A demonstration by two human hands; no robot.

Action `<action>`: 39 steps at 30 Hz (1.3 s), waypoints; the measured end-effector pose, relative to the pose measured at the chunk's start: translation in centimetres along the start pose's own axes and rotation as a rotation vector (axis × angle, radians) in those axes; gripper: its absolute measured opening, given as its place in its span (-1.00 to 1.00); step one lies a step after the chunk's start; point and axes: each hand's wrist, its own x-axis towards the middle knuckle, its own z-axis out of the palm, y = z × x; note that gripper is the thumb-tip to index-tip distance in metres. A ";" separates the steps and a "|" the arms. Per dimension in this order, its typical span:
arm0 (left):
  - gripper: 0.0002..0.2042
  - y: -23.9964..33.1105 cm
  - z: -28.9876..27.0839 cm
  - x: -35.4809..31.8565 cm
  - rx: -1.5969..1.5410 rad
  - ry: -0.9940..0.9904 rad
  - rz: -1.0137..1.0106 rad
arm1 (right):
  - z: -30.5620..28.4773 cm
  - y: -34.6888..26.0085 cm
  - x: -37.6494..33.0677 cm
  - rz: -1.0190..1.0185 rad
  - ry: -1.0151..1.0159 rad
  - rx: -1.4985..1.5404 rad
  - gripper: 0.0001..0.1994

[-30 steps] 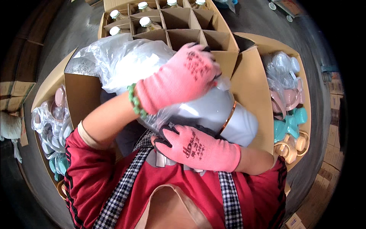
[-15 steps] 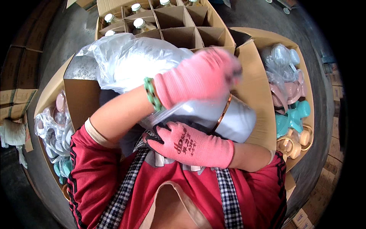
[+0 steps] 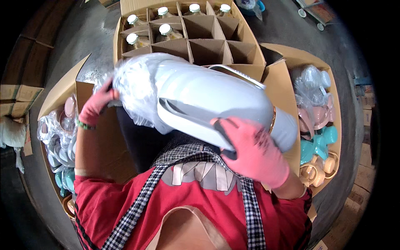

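Grey-blue jug (image 3: 221, 93) is lying slantwise over the lap, gold-banded end pointing to approx 4 o'clock. Clear bag (image 3: 135, 89) is covering only its 10 o'clock end; most of the body's showing bare, so just that end's left under plastic. L hand (image 3: 100, 102), approx 9–10 o'clock, is apparently pinching the bag's bunched edge. R hand (image 3: 254, 148), approx 4 o'clock, is resting on the jug nr its handle (image 3: 187, 116), thumb & fingers spreading apart. Divided carton (image 3: 243, 68) w/ white-capped bottles (image 3: 165, 30) is standing at 12 o'clock.
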 end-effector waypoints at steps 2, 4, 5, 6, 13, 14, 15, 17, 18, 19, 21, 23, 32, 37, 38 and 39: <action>-0.10 -0.6 1.4 -2.1 0.360 -0.139 0.123 | -0.9 1.9 -0.7 -0.040 0.220 0.011 -0.56; -0.28 0.9 4.7 -3.4 0.485 -0.026 0.100 | -2.0 3.8 -1.2 0.134 0.307 0.189 -0.52; -0.53 0.4 5.2 -3.6 0.729 0.107 0.167 | -2.8 4.5 -1.2 0.253 0.355 0.367 -0.51; -0.72 0.7 5.5 -3.7 0.641 0.179 0.189 | -4.0 4.6 -1.3 0.371 0.382 0.526 -0.51; -0.66 -3.5 11.5 -3.6 0.286 0.248 0.285 | 0.7 4.4 0.4 0.194 0.829 1.074 -0.33; -0.64 -3.2 13.7 -3.8 0.441 0.148 0.264 | 2.4 4.0 1.7 0.103 0.794 1.075 -0.34; -0.62 -2.9 15.9 -3.9 0.594 0.042 0.243 | 4.2 3.7 3.1 0.017 0.763 1.069 -0.35; -0.60 -2.7 19.5 -4.0 0.542 -0.020 0.267 | 7.8 4.3 5.6 -0.067 0.509 0.876 -0.42; -0.59 -3.5 19.7 -4.0 0.575 -0.236 0.258 | 9.8 4.5 5.9 -0.048 0.488 0.740 -0.42; -0.59 -4.2 19.8 -4.1 0.605 -0.453 0.248 | 11.8 4.7 5.7 -0.025 0.465 0.603 -0.42; -0.59 -2.5 19.6 -5.1 0.619 -0.611 -0.006 | 15.1 5.7 4.2 0.004 0.318 0.781 -0.44; -0.63 -4.8 19.4 -5.2 0.080 -0.639 0.101 | 18.0 5.7 2.6 0.150 0.141 0.820 -0.45; -0.57 6.8 12.7 -9.2 0.251 -0.323 0.151 | 15.8 5.9 2.9 0.176 -0.080 0.924 -0.42; -0.54 7.9 8.7 -3.7 -0.204 0.459 0.473 | 9.2 6.1 4.1 0.168 -0.291 0.378 -0.56; -0.53 8.4 8.0 -1.2 -0.224 0.504 0.493 | 8.0 6.4 4.4 0.142 -0.047 0.573 -0.55; -0.52 8.1 6.9 1.5 -0.243 0.556 0.508 | 7.3 6.7 5.1 0.114 0.190 0.768 -0.54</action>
